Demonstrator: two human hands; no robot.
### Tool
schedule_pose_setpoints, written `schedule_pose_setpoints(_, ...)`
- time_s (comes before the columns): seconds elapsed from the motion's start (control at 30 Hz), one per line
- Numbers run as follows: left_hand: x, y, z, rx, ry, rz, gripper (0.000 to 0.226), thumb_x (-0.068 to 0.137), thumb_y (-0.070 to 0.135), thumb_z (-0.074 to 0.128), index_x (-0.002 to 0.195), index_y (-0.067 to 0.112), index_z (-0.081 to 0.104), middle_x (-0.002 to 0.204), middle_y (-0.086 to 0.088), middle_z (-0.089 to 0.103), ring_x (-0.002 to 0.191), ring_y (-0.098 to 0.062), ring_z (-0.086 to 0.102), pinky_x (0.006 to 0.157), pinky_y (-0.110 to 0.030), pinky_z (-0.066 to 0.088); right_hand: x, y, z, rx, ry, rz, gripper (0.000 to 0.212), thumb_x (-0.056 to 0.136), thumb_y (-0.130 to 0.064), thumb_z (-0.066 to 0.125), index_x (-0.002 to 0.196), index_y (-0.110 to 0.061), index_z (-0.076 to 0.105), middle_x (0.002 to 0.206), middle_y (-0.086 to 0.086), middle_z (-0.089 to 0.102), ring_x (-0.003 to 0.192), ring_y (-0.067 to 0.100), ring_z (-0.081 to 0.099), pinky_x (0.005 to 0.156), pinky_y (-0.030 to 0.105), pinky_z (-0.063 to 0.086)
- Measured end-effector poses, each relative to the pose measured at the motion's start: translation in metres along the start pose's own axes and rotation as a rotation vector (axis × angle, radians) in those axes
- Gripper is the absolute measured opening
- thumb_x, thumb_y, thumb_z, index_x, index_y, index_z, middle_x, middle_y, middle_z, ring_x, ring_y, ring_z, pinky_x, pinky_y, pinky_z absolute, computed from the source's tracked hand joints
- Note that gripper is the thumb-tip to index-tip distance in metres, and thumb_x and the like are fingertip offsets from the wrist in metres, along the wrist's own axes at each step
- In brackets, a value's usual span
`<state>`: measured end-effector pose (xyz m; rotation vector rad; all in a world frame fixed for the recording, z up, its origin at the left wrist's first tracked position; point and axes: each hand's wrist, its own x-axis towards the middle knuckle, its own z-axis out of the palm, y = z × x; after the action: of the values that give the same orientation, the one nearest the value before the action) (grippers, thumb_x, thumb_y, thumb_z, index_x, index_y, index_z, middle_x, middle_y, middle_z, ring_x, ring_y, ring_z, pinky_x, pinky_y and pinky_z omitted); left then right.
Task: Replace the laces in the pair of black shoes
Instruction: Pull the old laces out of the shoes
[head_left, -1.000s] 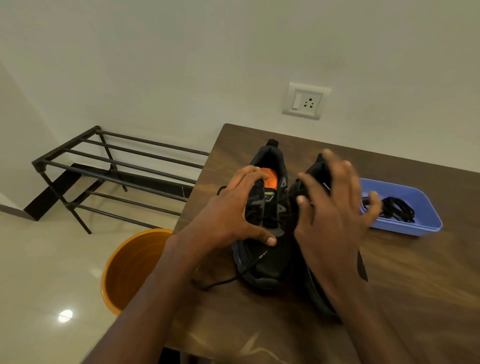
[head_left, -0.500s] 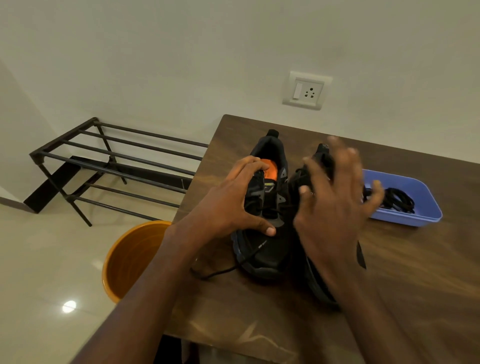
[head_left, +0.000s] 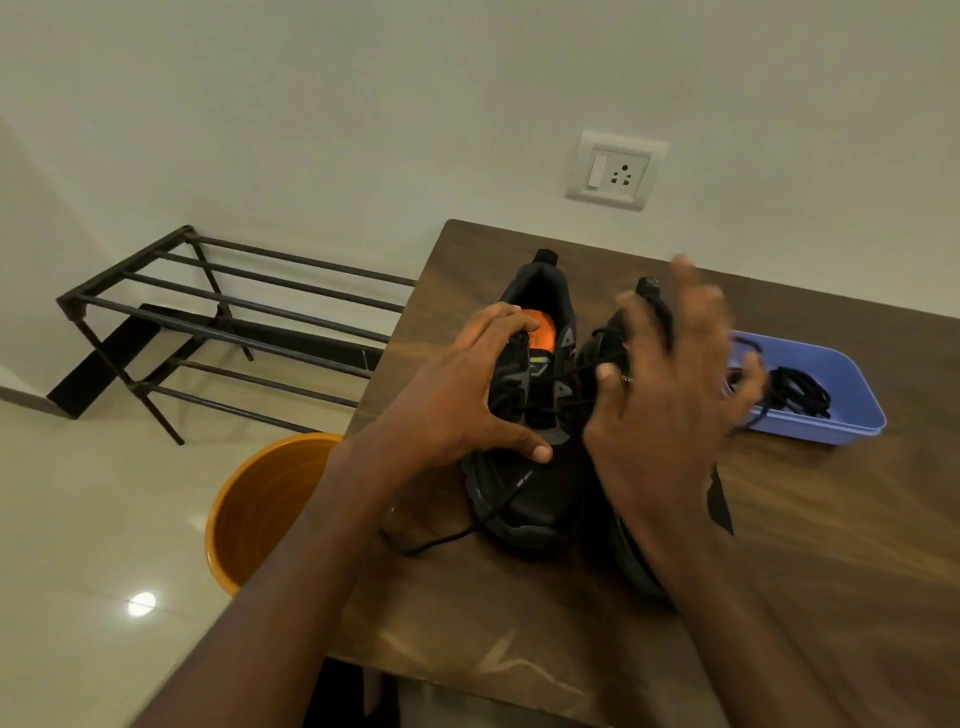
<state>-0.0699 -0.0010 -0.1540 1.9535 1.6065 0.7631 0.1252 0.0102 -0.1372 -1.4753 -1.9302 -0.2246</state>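
At frame centre on the table (head_left: 519, 623), the left hand (head_left: 457, 395) curls its fingers and thumb around the left black shoe (head_left: 530, 467), while the blurred right hand (head_left: 670, 415), fingers spread, covers the right shoe (head_left: 631, 561), its grip unclear.

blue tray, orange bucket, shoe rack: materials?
Shallow blue rectangular tray: looks like moulded plastic, matte, with uniform colour and a rounded rim. Round orange bucket: probably plastic, smooth with a soft sheen inside. Dark slatted shoe rack: likely painted metal, judging by its thin straight bars and dull dark finish.
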Motion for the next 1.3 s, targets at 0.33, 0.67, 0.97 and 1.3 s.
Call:
schedule_pose_setpoints(0.33,0.000,-0.004,0.003,-0.024,0.010,0.011,0.122,0.058,0.050,0.097,0.157,0.038,0.026,0.163,0.025,0.009,0.138,-0.004,0.031,0.093,-0.008,0.033,0.004,0.012,0.018,0.050,-0.246,-0.055,0.042,0.087,-0.032,0.077,0.127,-0.039,0.065,0.162,-0.011,0.036,0.154,0.020,0.028,0.117,0.070,0.005)
schedule_pose_setpoints(0.67,-0.001,-0.001,-0.001,-0.037,0.006,0.006,0.118,0.057,0.048,0.098,0.152,0.041,0.029,0.162,0.025,0.012,0.136,-0.004,0.031,0.098,-0.022,0.044,0.011,0.029,-0.015,0.141,0.198,0.214,0.008,0.091,-0.026,0.068,0.097,-0.024,0.072,0.121,-0.002,0.061,0.112,0.015,0.056,0.109,0.059,0.035)
schedule_pose_setpoints(0.97,-0.001,0.000,0.000,-0.022,0.008,0.005,0.119,0.059,0.047,0.097,0.154,0.039,0.027,0.163,0.023,0.012,0.137,-0.004,0.031,0.099,-0.022,0.045,-0.001,0.002,0.012,0.060,-0.241,-0.046,0.016,0.089,-0.032,0.075,0.105,-0.031,0.074,0.149,-0.004,0.054,0.145,0.019,0.041,0.120,0.064,0.006)
schedule_pose_setpoints(1.3,-0.003,0.006,-0.004,0.018,-0.021,-0.033,0.102,0.061,0.053,0.094,0.146,0.044,0.038,0.165,0.025,0.005,0.144,-0.014,0.031,0.107,-0.033,0.045,0.012,0.035,-0.020,0.201,0.104,0.166,0.015,0.092,-0.034,0.057,0.081,-0.023,0.057,0.082,-0.008,0.061,0.074,0.012,0.055,0.093,0.055,0.049)
